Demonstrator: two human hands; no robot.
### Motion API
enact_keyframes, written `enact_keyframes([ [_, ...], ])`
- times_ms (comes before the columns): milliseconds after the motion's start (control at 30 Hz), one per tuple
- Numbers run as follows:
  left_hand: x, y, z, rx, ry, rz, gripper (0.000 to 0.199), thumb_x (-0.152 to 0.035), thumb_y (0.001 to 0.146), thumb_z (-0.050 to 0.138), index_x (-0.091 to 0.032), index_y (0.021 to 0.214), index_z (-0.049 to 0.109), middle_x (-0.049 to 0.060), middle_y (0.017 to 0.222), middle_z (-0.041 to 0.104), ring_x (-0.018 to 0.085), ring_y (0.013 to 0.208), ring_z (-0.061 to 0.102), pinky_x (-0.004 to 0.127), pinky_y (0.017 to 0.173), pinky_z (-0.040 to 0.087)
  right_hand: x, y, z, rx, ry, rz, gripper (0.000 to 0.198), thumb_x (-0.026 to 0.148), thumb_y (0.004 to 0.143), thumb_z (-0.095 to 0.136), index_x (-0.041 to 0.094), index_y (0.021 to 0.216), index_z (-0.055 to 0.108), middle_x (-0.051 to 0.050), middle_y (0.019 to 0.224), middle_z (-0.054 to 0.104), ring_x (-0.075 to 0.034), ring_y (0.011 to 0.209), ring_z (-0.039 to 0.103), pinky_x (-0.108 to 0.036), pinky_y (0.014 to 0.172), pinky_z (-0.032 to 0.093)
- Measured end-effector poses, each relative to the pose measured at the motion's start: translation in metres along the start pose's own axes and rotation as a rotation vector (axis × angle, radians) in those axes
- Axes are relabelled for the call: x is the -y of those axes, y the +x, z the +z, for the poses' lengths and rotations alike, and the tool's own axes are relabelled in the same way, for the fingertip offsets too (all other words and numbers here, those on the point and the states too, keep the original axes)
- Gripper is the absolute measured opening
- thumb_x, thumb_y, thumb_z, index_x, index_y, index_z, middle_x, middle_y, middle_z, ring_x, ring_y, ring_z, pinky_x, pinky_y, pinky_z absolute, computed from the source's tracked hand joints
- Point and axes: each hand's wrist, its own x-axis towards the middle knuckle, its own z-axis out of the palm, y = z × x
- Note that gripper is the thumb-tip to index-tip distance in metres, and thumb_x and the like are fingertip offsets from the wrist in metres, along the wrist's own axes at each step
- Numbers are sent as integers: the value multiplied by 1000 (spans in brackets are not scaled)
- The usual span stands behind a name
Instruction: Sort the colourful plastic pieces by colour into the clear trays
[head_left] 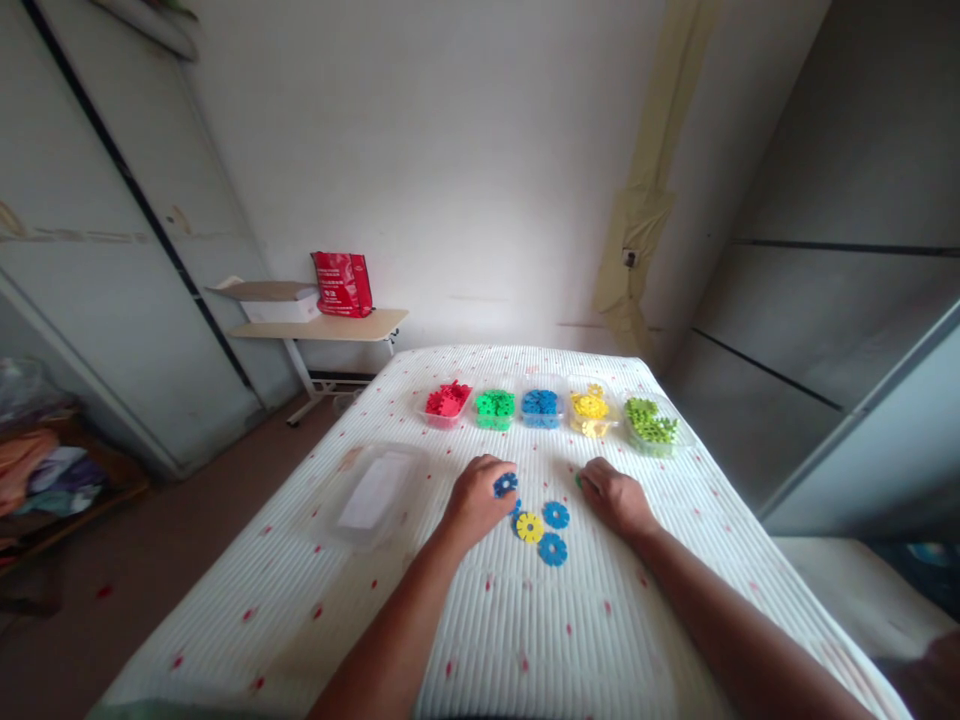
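5 filled tubs in row ahead; clear container at left. Ribbed white cloth; pale wall behind. Left hand grips blue disc beside loose discs; right hand pinches green piece.

Light is soft and rather dim, brightest on the middle of the wall and across the white tabletop, fading to gloom at the corners and on the grey panels at right. A soft-edged shadow lies left of the left forearm. The plastic lid has a faint sheen. The left hand and yellow disc look slightly soft; lettering on the red bag smears. Wide-angle distortion stretches the edges.
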Motion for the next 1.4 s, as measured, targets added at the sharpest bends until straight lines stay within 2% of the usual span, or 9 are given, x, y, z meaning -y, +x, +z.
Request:
enact_keyframes([
  [100, -28, 0, 19, 157, 8, 101, 34, -17, 67, 59, -24, 100, 66, 4, 94, 66, 19, 91, 59, 29, 84, 45, -2, 1, 2, -15, 14, 4, 30, 26, 89, 34, 18, 79, 61, -5, 86, 59, -13, 72, 57, -21, 63, 38],
  [200, -47, 0, 37, 253, 151, 138, 28, -17, 69, 57, -23, 94, 66, 5, 88, 65, 21, 87, 59, 31, 79, 45, -4, 1, 3, -29, 28, 13, 29, 26, 88, 36, 18, 78, 61, -5, 85, 58, -13, 73, 57, -22, 63, 38],
  [400, -63, 3, 54, 302, 356, 123, 16, -11, 68, 55, -18, 78, 65, 10, 82, 63, 24, 83, 59, 34, 72, 45, -5, 2, 3, -10, 32, 21, 28, 25, 88, 36, 18, 77, 61, -5, 85, 58, -13, 74, 57, -21, 63, 38],
  [600, -59, 9, 51, 309, 254, 71, 23, -8, 58, 62, -20, 77, 68, 7, 75, 63, 22, 76, 60, 29, 67, 46, -3, 1, 2, 1, 14, 36, 28, 24, 89, 36, 18, 79, 62, -4, 85, 58, -12, 72, 57, -21, 62, 38],
  [733, -54, 46, 32, 234, 206, 75, 24, -14, 58, 65, -22, 80, 70, 4, 73, 64, 21, 75, 61, 29, 69, 47, 0, 2, 1, 2, -11, 49, 29, 24, 89, 36, 18, 79, 62, -4, 85, 58, -11, 69, 56, -21, 60, 36],
  [900, -54, 127, 18, 28, 175, 85, 35, -16, 69, 59, -19, 104, 65, 8, 101, 62, 21, 98, 57, 29, 88, 44, 1, 2, 1, -8, -22, 48, 27, 21, 89, 37, 17, 79, 61, -3, 85, 58, -11, 70, 57, -20, 60, 35],
  [1000, -47, 147, 20, -35, 162, 86, 42, -18, 71, 60, -18, 113, 60, 8, 111, 59, 21, 106, 54, 28, 93, 41, 1, 2, 1, -13, -11, 46, 26, 21, 90, 37, 17, 79, 61, -3, 85, 57, -11, 71, 57, -20, 60, 35],
  [1100, -31, 132, 20, -63, 167, 68, 33, -15, 75, 55, -19, 107, 63, 7, 108, 60, 19, 104, 56, 28, 93, 42, 2, 2, -1, -3, 5, 54, 27, 22, 90, 37, 17, 78, 61, -3, 85, 57, -11, 71, 57, -20, 61, 36],
  [1400, 27, 26, 6, -175, 95, -129, 26, -3, 71, 46, -17, 79, 66, 4, 83, 66, 15, 80, 61, 25, 75, 46, 4, 0, -10, 21, 249, 13, 25, 30, 87, 39, 18, 84, 61, -6, 87, 60, -15, 79, 59, -25, 71, 44],
])
